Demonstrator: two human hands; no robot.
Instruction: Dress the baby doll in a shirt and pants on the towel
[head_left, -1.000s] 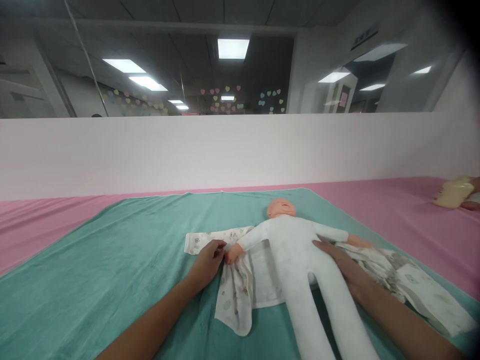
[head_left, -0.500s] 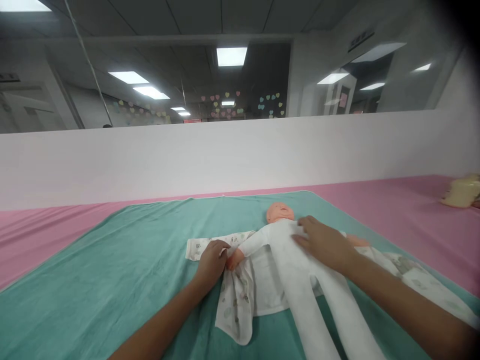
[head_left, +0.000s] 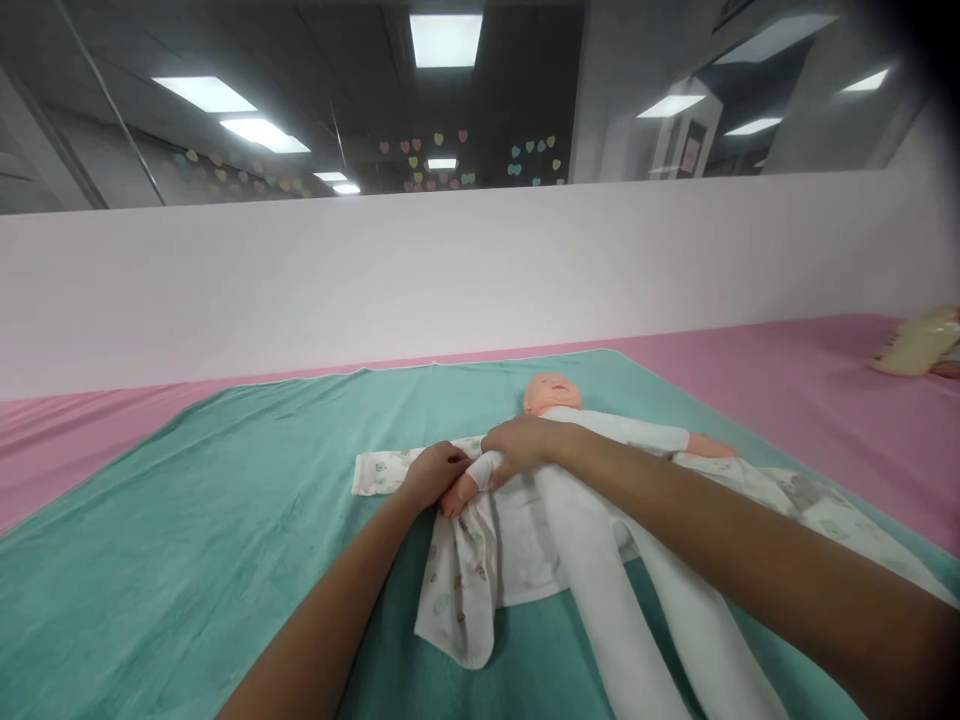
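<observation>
A baby doll (head_left: 592, 540) in a white bodysuit lies on its back, head away from me, over a spread baby shirt (head_left: 457, 600) with a small print. My right hand (head_left: 525, 445) reaches across the doll's chest and is closed around its sleeved forearm, on the left side of the view. Beside the doll's bare hand (head_left: 456, 497), my left hand (head_left: 435, 472) has its fingers curled together at the cuff. What those fingertips pinch is hidden. One printed sleeve (head_left: 375, 472) stretches out to the left, past my left hand.
A teal blanket (head_left: 225, 520) lies under everything, over a pink sheet (head_left: 795, 370). A low white wall (head_left: 375, 270) with glass above stands behind. At the far right sits a pale yellow object (head_left: 919, 342). Printed cloth (head_left: 840, 510) spreads right of the doll.
My right hand has moved left from the doll's chest to its forearm and closed on it. My left hand stays by the doll's hand. The view has tipped down slightly.
</observation>
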